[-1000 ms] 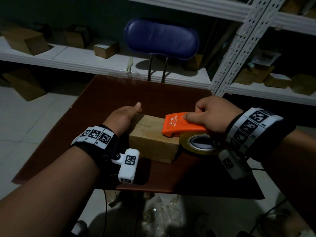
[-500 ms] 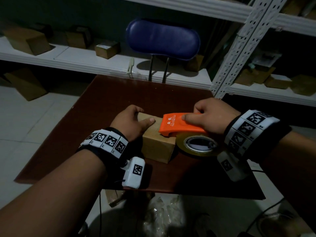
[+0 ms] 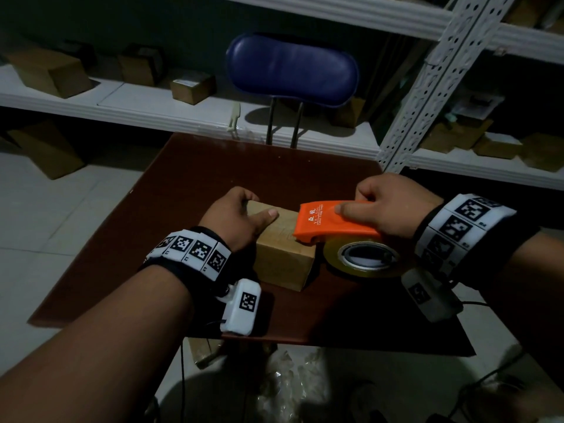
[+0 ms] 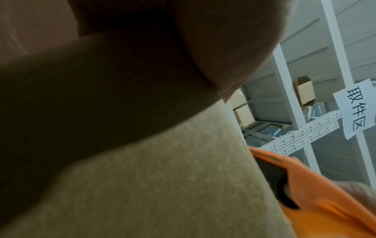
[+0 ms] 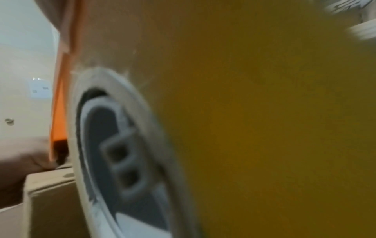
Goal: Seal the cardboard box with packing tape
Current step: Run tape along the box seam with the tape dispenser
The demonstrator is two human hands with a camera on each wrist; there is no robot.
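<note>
Right hand grips the orange dispenser, its nose on the box top, right end. Left hand has shifted from the box's left side to clamp its top. Box mid-bench; taping can proceed

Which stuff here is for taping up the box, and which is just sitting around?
For the job:
box
orange tape holder
tape roll
left hand
right hand

Just sitting around:
blue chair
shelf boxes
paper sign
</note>
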